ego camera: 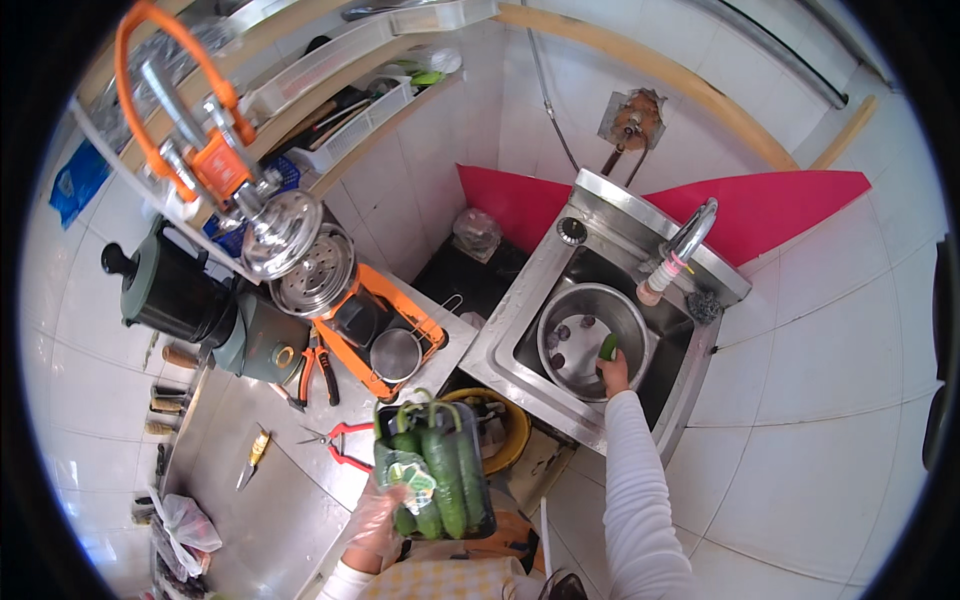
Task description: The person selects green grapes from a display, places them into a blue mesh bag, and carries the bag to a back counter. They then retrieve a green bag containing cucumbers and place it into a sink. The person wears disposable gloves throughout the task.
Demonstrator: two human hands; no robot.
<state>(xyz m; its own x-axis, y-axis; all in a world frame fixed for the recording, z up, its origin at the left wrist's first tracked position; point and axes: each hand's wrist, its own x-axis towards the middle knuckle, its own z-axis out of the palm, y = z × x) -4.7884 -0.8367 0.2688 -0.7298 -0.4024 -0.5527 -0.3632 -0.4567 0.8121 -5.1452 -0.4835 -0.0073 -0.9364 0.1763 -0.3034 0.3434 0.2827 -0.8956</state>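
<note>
My left hand (382, 514), in a clear plastic glove, holds a black tray of cucumbers (442, 480) in front of my body; the tray bears a green and white label. My right hand (614, 375) reaches into a round steel basin (553, 315) in the sink, gripping one cucumber (608, 346) that points away from me. Several small dark purple round things (557, 361) lie on the basin's bottom, to the left of that cucumber. Above the basin's far right side hangs the faucet (686, 240) with a wrapped spout end.
Red-handled scissors (345, 444), pliers (318, 371) and a yellow-handled knife (253, 457) lie on the steel counter (292, 480) at left. An orange manual press (221, 169) and a blender (176, 300) stand farther back. A yellow bin (517, 427) is below, between counter and sink (499, 360).
</note>
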